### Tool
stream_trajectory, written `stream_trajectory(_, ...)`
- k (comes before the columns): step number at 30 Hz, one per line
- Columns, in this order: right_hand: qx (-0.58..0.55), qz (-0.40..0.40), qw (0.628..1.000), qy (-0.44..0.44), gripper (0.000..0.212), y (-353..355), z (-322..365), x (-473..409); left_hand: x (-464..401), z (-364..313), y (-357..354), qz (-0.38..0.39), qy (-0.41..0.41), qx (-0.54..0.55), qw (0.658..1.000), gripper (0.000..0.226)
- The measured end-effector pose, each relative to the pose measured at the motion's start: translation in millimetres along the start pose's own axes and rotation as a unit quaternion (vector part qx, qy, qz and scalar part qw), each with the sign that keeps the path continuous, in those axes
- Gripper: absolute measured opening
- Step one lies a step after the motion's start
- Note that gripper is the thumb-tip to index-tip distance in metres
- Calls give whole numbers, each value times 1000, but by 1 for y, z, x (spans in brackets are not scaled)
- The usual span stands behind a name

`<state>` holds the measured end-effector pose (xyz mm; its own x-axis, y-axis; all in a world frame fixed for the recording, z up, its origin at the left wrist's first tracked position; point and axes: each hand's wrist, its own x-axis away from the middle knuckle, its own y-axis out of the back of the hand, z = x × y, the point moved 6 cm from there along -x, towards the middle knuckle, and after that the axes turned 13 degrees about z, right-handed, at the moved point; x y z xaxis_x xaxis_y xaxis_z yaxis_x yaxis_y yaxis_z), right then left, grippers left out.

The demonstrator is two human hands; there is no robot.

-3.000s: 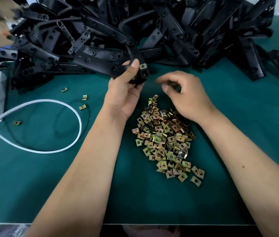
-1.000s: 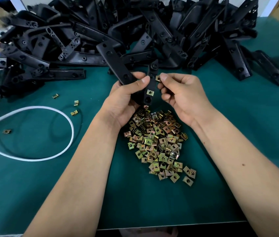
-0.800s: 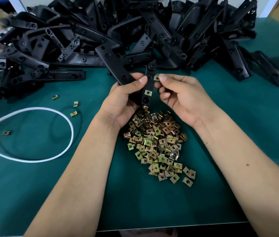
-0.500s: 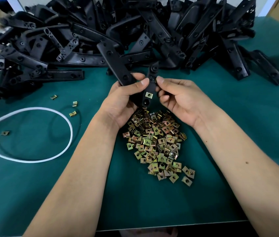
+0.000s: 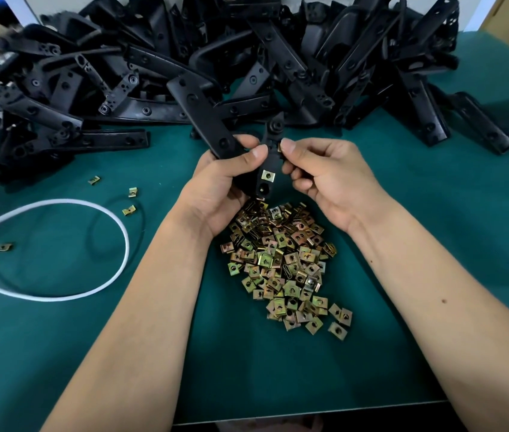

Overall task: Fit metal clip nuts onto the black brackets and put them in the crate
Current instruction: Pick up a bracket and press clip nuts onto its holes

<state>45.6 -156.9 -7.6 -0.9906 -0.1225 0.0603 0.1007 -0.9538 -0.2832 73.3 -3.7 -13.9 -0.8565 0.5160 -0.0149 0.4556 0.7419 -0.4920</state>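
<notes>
- Mostly undone, I judge: a big heap of black brackets [image 5: 247, 57] waits on the green table [image 5: 278, 369]; no crate in view.
- Left hand [image 5: 215, 188] grips one bracket [image 5: 209, 126] carrying one fitted clip nut [image 5: 268, 175].
- Right hand [image 5: 325, 179] pinches a second nut [image 5: 279, 147] against it, above the loose nut pile [image 5: 281, 263].

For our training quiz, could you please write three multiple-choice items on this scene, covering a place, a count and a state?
1. Where does the pile of clip nuts lie?
A. between the forearms
B. inside the cable loop
C. on the bracket heap

2. How many stray nuts lie left of the left hand?
A. one
B. four
C. nine

3. What does the held bracket carry?
A. nothing
B. tape
C. a fitted nut

A: it sits on the mat between both arms. B: four lie near the white cable. C: a brass square shows on its lower end.
</notes>
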Motion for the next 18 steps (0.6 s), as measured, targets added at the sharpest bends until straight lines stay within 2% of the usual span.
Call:
stream_trajectory(9,14,-1,1000,2,18,-3,0,3,2,-1,1,-8,0,-33,999,18)
stream_trajectory(18,-26,41,999,19,30,-9,-1,2,3,2,-5,12,9,-14,1000,19)
